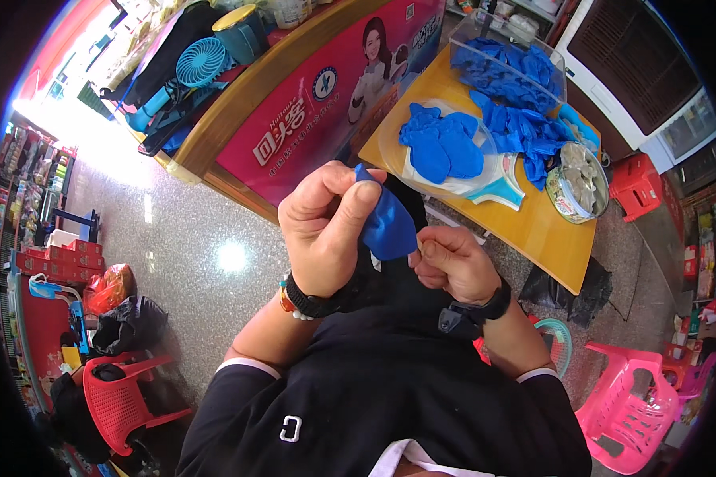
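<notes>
My left hand [326,226] is raised in front of my chest, its fingers pinching the top of a blue glove [387,222]. My right hand [452,264] is curled beside it and grips the glove's lower edge. Both wrists wear dark bands. On the wooden table [533,230] ahead, a white bowl [485,187] holds several more blue gloves [441,143]. A loose heap of blue gloves [525,119] lies behind it, beside a clear plastic box [505,56] with more inside.
A round tin [577,183] sits at the table's right edge. A counter with a red poster [326,103] and a blue fan [200,62] stands at left. Red chair [119,397] lower left, pink chair [636,405] lower right, red stool [636,183] behind the table.
</notes>
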Demonstrator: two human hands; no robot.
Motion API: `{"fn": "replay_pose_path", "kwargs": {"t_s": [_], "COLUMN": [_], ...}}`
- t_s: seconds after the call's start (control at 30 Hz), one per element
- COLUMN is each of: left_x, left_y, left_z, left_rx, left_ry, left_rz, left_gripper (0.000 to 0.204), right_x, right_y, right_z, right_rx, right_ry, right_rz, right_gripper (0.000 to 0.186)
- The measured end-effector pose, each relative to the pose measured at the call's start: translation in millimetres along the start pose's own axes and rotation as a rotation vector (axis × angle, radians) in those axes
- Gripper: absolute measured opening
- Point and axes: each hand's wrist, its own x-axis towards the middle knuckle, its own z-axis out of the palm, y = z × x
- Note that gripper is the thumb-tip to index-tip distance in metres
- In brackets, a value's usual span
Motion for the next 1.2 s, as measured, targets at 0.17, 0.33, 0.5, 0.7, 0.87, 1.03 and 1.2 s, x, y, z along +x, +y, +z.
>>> {"fn": "replay_pose_path", "kwargs": {"t_s": [0.17,0.33,0.5,0.7,0.87,1.03,1.2], "left_x": [0.1,4.6,5.7,2.2,0.7,2.8,-5.4], "left_y": [-2.9,-3.7,-0.2,-6.0,-5.9,-13.5,-7.6], "left_z": [-3.8,-3.0,-6.3,0.5,2.8,-2.7,12.5], "left_rx": [0.086,-0.042,-0.002,-0.17,-0.379,-0.145,-0.048], "left_ry": [0.032,0.068,0.036,0.042,0.051,-0.039,-0.047], "left_rz": [-0.079,-0.171,-0.221,-0.278,-0.378,-0.231,-0.351], "left_gripper": [0.008,0.013,0.017,0.022,0.022,0.009,0.009], "right_x": [0.5,2.7,3.5,0.8,-0.9,1.6,4.0], "right_y": [-2.1,-3.7,6.0,0.0,1.5,6.8,9.0], "right_z": [6.3,14.0,8.6,9.4,10.8,10.1,16.1], "right_rx": [-0.043,-0.884,-0.939,-0.814,-0.665,-0.939,-0.788], "right_ry": [0.1,0.428,0.418,0.388,0.395,0.349,0.371], "right_rz": [0.029,-0.41,-0.475,-0.414,-0.306,-0.386,-0.346], "right_gripper": [0.022,0.013,0.014,0.015,0.016,0.015,0.016]}}
